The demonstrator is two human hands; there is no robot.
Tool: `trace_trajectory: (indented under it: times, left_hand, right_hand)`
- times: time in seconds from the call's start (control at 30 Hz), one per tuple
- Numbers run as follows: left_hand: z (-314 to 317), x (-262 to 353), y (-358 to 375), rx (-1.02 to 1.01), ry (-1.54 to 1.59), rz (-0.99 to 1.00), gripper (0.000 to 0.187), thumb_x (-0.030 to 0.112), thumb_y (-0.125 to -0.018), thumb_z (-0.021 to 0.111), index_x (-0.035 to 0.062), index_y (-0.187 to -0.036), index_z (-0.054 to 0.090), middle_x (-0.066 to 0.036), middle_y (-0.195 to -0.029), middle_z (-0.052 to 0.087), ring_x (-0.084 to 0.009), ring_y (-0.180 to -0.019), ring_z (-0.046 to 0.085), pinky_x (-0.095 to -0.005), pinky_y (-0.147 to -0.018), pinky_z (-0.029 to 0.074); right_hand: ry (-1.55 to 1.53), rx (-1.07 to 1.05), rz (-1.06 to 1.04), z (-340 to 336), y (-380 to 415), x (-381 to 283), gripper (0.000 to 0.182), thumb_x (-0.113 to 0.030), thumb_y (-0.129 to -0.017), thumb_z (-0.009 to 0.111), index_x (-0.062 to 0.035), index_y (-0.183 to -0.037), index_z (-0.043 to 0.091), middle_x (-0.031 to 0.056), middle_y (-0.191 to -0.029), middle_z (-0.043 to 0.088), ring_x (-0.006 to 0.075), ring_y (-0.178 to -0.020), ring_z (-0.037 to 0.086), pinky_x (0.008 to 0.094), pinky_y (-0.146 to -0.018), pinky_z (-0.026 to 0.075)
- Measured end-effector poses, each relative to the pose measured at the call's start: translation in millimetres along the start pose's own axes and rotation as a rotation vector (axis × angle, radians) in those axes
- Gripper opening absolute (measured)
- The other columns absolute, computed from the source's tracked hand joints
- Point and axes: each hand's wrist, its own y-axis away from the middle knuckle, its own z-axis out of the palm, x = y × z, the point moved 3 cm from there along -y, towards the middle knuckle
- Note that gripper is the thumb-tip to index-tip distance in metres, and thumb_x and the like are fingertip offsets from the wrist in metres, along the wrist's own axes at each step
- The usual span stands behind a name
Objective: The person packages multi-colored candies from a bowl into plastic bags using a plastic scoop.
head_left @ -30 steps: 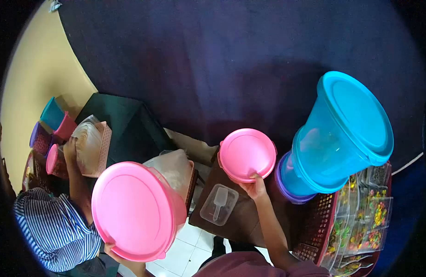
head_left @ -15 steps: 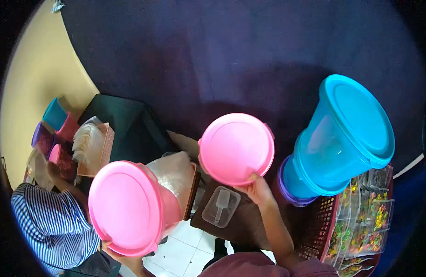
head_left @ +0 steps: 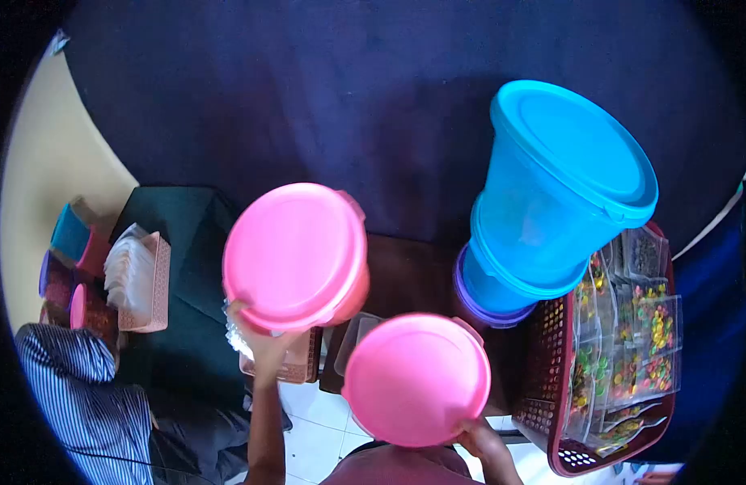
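My left hand (head_left: 264, 343) grips a pink lidded tub (head_left: 296, 250) by the near edge, thumb over the rim. The tub is tilted so its lid faces me, with some of its side showing below. My right hand (head_left: 482, 440) holds a round pink lid (head_left: 417, 380) at its lower right rim; anything beneath it is hidden. This lid is lower and nearer to me than the tub. Behind it, a clear plastic box (head_left: 352, 343) is partly covered. To the right, a large blue lidded tub (head_left: 551, 194) stands stacked over a smaller blue one (head_left: 490, 279).
A dark red basket (head_left: 547, 380) at right holds several packets of colourful pieces (head_left: 656, 323). A purple rim (head_left: 462, 295) shows under the blue stack. At left are a pink basket of clear bags (head_left: 158, 283), coloured tubs (head_left: 65, 234) and a person in a striped shirt (head_left: 73, 396).
My left hand has raised the pink tub up and to the right. My right hand has brought the pink lid down towards me, partly covering the clear box. The view has also shifted.
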Motion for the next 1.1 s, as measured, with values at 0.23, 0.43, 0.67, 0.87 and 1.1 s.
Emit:
trace_trajectory:
  times: [0.23, 0.43, 0.67, 0.87, 1.1]
  left_hand:
    - [153, -79, 6, -0.166, 0.162, 0.198, 0.079, 0.021, -0.046, 0.085, 0.0089, -0.102, 0.029, -0.007, -0.106, 0.032, -0.0179, -0.101, 0.038, -0.0318, -0.087, 0.035]
    - [198, -101, 32, -0.1, 0.002, 0.223, 0.075, 0.025, -0.043, 0.085, 0.0064, -0.096, 0.034, -0.012, -0.108, 0.031, -0.0269, -0.108, 0.033, -0.0402, -0.092, 0.028]
    - [198, -129, 52, -0.26, -0.004, 0.112, 0.079, 0.017, -0.05, 0.082, 0.0036, -0.107, 0.03, -0.011, -0.11, 0.031, -0.0234, -0.108, 0.034, -0.0376, -0.094, 0.028]
    - [165, -90, 46, -0.462, 0.069, -0.1, 0.098, 0.016, -0.061, 0.074, 0.0049, -0.131, 0.006, -0.02, -0.131, 0.017, -0.0288, -0.123, 0.02, -0.0389, -0.101, 0.017]
    - [189, 77, -9, -0.504, 0.526, 0.026, 0.114, 0.021, -0.057, 0.078, 0.0087, -0.132, -0.008, -0.024, -0.135, 0.005, -0.0331, -0.125, 0.015, -0.0439, -0.1, 0.02]
  right_hand:
    - [-0.1, 0.196, -0.053, -71, 20, 56, 0.053, 0.0, -0.065, 0.049, 0.0053, -0.116, 0.034, 0.0161, -0.102, 0.05, 0.0295, -0.087, 0.055, 0.0444, -0.073, 0.05]
    - [-0.215, 0.199, -0.203, -87, 11, 66, 0.061, -0.001, -0.066, 0.05, 0.0031, -0.122, 0.027, 0.0176, -0.108, 0.046, 0.0317, -0.095, 0.053, 0.0465, -0.075, 0.05]
    - [-0.233, 0.216, -0.17, -96, -2, 63, 0.063, -0.003, -0.069, 0.05, 0.0, -0.126, 0.021, 0.0198, -0.113, 0.044, 0.034, -0.096, 0.053, 0.0477, -0.076, 0.049]
    - [-0.213, 0.173, -0.08, -112, -15, 59, 0.06, -0.015, -0.069, 0.055, -0.0001, -0.122, 0.032, 0.017, -0.111, 0.047, 0.0297, -0.095, 0.053, 0.0434, -0.078, 0.048]
    - [-0.026, 0.214, -0.12, -122, -22, 66, 0.064, -0.022, -0.067, 0.059, 0.0007, -0.121, 0.032, 0.0126, -0.105, 0.048, 0.0222, -0.092, 0.052, 0.0327, -0.076, 0.045]
